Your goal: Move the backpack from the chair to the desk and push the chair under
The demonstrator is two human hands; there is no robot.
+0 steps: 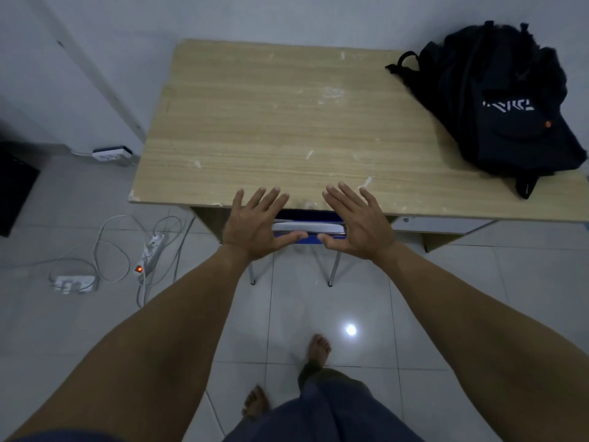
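Note:
A black backpack with white lettering lies on the far right of the light wooden desk. The blue chair with metal legs sits mostly under the desk's front edge; only its back rail and two legs show. My left hand and my right hand are held flat with fingers spread, just in front of the chair's back, one at each end of the rail. Neither hand grips anything.
A white power strip with a lit red switch, loose cables and an adapter lie on the tiled floor left of the desk. A dark box stands at the far left. My bare feet are on the tiles below.

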